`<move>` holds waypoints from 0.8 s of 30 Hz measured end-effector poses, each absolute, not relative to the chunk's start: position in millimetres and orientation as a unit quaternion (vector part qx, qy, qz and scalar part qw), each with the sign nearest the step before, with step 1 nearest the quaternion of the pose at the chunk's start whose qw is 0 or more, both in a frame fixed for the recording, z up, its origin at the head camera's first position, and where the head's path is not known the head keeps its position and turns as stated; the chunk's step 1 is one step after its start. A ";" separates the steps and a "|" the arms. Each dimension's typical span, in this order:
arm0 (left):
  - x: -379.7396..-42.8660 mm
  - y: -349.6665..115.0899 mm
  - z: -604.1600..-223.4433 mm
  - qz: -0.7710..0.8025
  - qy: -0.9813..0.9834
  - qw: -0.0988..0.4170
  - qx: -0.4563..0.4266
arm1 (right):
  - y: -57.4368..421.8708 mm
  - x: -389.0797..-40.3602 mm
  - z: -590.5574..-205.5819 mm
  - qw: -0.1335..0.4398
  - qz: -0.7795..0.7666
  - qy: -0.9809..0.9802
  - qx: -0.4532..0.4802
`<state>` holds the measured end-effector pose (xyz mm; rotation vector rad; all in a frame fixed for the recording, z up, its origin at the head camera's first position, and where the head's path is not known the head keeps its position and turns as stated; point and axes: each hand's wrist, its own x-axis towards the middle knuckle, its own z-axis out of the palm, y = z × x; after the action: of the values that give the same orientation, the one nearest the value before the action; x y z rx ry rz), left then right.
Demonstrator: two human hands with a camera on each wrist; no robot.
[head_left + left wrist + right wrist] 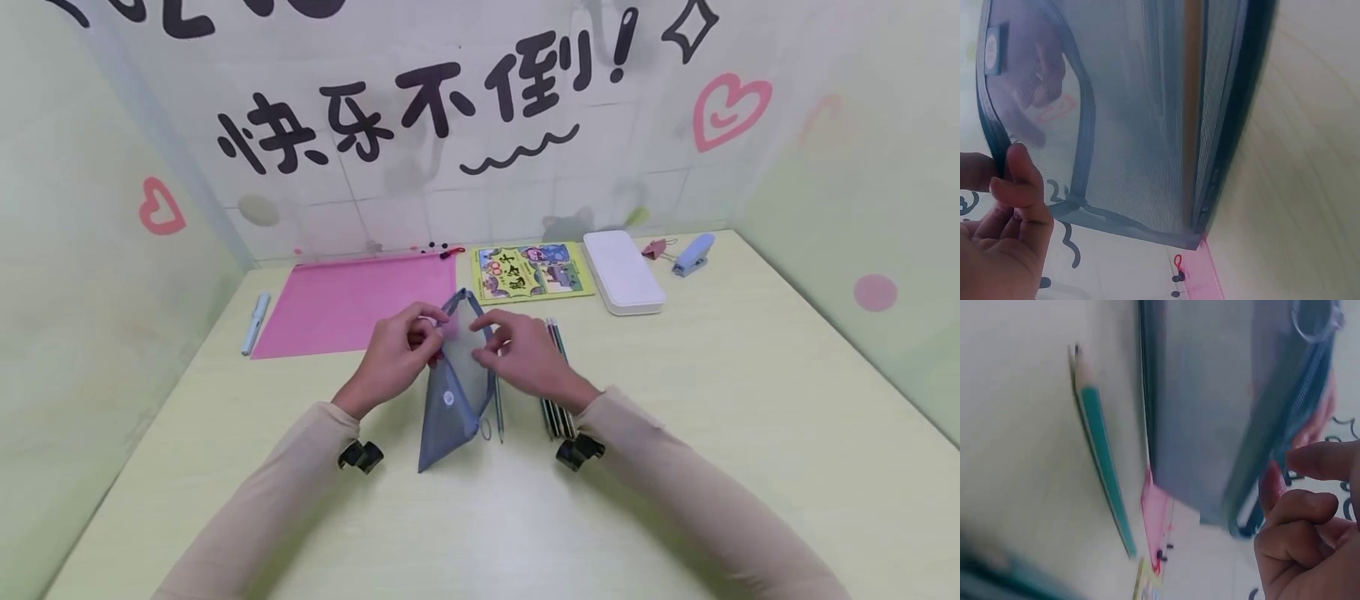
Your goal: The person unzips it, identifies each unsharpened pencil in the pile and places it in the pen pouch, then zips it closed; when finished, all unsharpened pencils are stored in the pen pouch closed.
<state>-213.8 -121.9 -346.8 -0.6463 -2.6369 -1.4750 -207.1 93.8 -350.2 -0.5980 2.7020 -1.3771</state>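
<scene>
A blue-grey mesh zip pouch [450,417] stands tilted on the table with its mouth spread apart. My left hand [397,354] pinches one rim of the mouth between thumb and fingers, also seen in the left wrist view. At the opposite rim, my right hand [528,350] holds the edge with thumb and index finger, its other fingers curled. A ring pull [486,429] hangs from the pouch's near end. Right beside it lies a green pencil [1107,462]. Several more pencils [555,421] lie partly beneath my right wrist. A tan strip shows through the mesh; its nature is unclear.
Behind my hands lie a pink zip folder [337,308], a yellow picture booklet [532,272] and a white case [622,271]. A blue stapler [694,254] and pink clips [656,248] are at the back right, a light-blue pen [256,323] at the left.
</scene>
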 end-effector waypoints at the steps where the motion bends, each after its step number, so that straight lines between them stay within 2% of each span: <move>1: -213.8 -122.4 -346.7 -0.478 -0.854 0.027 -0.205 | 100.3 -208.4 -350.5 0.020 -0.440 0.878 -0.190; 4: -214.0 -125.2 -347.2 -0.479 -0.854 0.030 -0.198 | 121.7 -212.4 -354.5 0.023 -0.408 0.894 -0.182; 11: -216.4 -132.2 -347.1 -0.473 -0.858 0.030 -0.199 | 160.0 -215.1 -371.1 0.074 -0.335 0.922 -0.181; 24: -215.3 -136.3 -342.8 -0.461 -0.863 0.039 -0.201 | 163.8 -217.9 -375.3 0.111 -0.283 0.934 -0.190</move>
<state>-215.3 -136.3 -342.8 -0.6172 -2.6466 -1.4135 -217.9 163.8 -375.3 -0.5569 2.7419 -0.8298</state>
